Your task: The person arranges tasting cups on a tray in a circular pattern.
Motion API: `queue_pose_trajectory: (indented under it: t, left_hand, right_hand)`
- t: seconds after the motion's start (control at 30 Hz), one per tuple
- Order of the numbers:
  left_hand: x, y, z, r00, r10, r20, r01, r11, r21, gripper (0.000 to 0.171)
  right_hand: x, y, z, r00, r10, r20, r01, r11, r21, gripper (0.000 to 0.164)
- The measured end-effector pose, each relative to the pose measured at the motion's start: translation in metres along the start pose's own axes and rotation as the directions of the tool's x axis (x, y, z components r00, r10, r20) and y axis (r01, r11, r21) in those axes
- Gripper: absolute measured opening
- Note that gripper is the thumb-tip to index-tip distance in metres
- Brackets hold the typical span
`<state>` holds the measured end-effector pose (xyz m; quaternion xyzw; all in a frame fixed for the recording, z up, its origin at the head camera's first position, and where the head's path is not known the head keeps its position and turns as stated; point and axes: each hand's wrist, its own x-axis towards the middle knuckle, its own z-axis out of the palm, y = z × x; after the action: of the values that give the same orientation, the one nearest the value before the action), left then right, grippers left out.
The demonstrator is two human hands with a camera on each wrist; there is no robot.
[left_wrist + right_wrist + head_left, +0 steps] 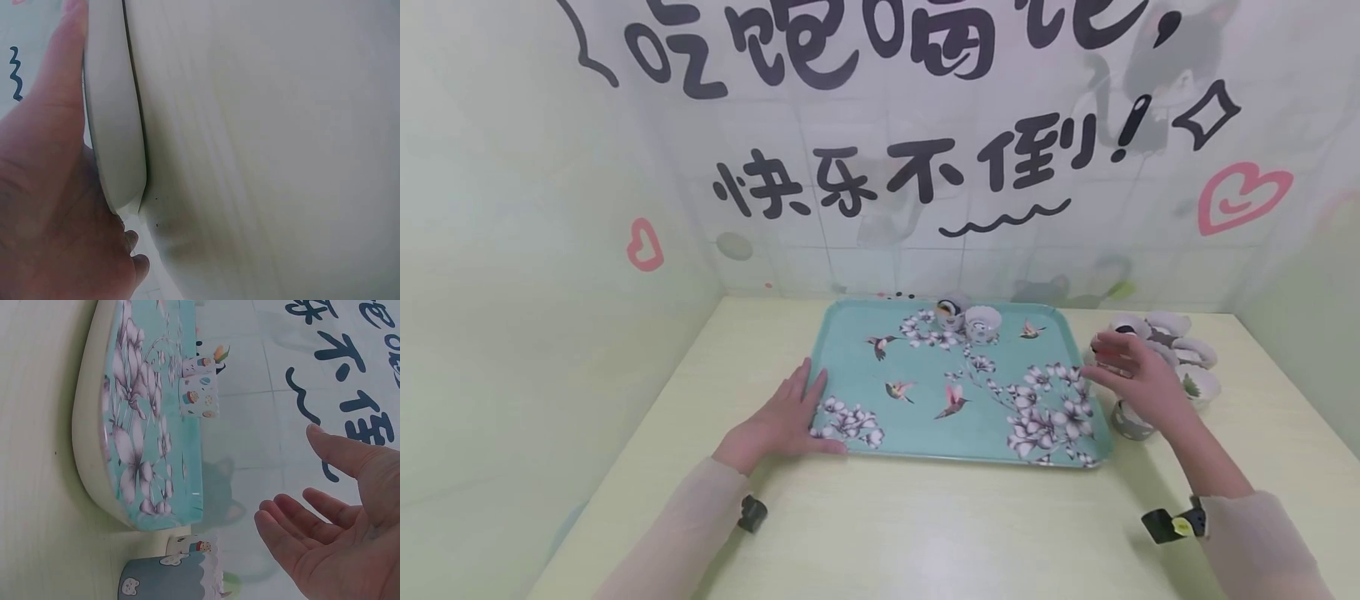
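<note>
Left hand (778, 421), spread, braces the tray's (940, 367) near-left corner; right hand (1138, 379), relaxed and empty, hovers by the right-hand cups (1195, 352), likely a reach calling for a pinch.

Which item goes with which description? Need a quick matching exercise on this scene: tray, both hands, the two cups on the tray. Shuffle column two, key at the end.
Column 1
1. Tray
2. Left hand
3. Right hand
4. Two cups

Column 2
A. Raised, holding nothing
B. Standing side by side near the far edge
C. Mostly teal on top
D. Touching the tray at its near left corner

Pairs: 1-C, 2-D, 3-A, 4-B
</note>
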<state>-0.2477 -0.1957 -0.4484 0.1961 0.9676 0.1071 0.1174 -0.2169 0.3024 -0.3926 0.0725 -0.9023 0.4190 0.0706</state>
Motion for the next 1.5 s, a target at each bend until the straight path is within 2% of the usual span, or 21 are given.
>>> queue_pose_trajectory:
  t: [0.1, 0.3, 0.57, 0.87, 1.13, 1.5]
  left_hand:
    - [-0.001, 0.0, 0.0, 1.0, -0.002, -0.003, 0.002, 1.0, -0.001, 0.13]
    - [-0.001, 0.0, 0.001, 1.0, -0.004, 0.009, 0.005, 1.0, -0.011, 0.131]
    - [-0.002, 0.002, -0.002, 1.0, -0.009, 0.004, 0.009, 1.0, -0.009, 0.129]
    - [-0.002, 0.002, -0.002, 1.0, -0.001, 0.001, 0.001, 1.0, -0.009, 0.129]
    - [-0.001, 0.001, -0.002, 1.0, 0.004, 0.001, -0.004, 1.0, -0.004, 0.129]
    - [-0.002, 0.001, -0.002, 1.0, -0.006, 0.009, 0.006, 1.0, -0.014, 0.129]
  right_hand:
    - [-0.006, 0.004, -0.004, 0.999, -0.024, -0.021, 0.025, 1.0, 0.01, 0.057]
    - [-0.02, 0.013, -0.013, 0.999, 0.037, -0.029, -0.038, 0.999, -0.035, 0.061]
    - [-0.03, 0.023, -0.024, 0.997, 0.006, -0.079, -0.009, 0.999, -0.041, 0.062]
    - [-0.044, 0.032, -0.035, 0.994, 0.023, -0.104, -0.029, 0.998, -0.051, 0.058]
    - [-0.053, 0.038, -0.038, 0.989, 0.097, -0.11, -0.106, 0.991, -0.083, 0.06]
    - [-0.063, 0.05, -0.035, 0.99, 0.099, -0.096, -0.105, 0.992, -0.067, 0.059]
